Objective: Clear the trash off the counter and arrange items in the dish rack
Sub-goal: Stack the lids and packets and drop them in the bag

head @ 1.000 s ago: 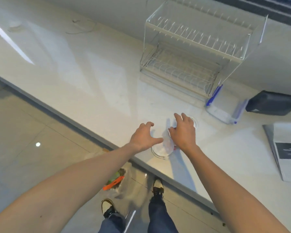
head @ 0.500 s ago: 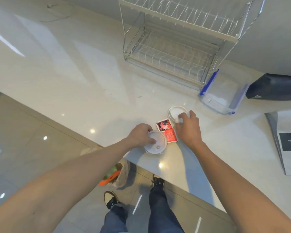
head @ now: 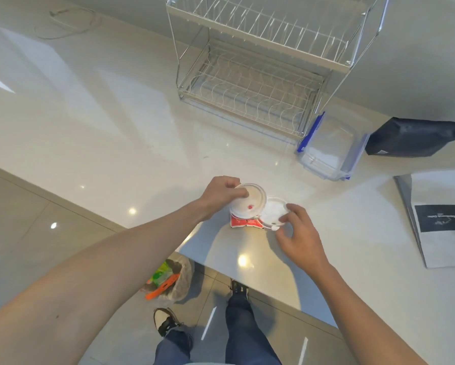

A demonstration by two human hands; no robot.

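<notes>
My left hand [head: 222, 193] grips a round white plastic lid [head: 250, 202] with a small red spot, held tilted just above the counter. My right hand [head: 298, 237] pinches the edge of a second, smaller white lid [head: 273, 209] right beside it. A red sauce packet [head: 243, 222] lies on the white counter [head: 115, 133] partly under both lids. The two-tier wire dish rack [head: 258, 83] stands farther back with nothing on its shelves.
A clear container with blue clips [head: 331, 151] sits right of the rack. A dark pouch [head: 415, 139] and a grey-white bag [head: 442, 219] lie at the far right. On the floor below the counter edge is a plastic trash bag [head: 168, 281]. A thin cable [head: 65, 22] lies far left.
My left hand has lifted the larger lid off the counter and moved it right, over the packet. My right hand has pulled the smaller lid nearer and taken its edge.
</notes>
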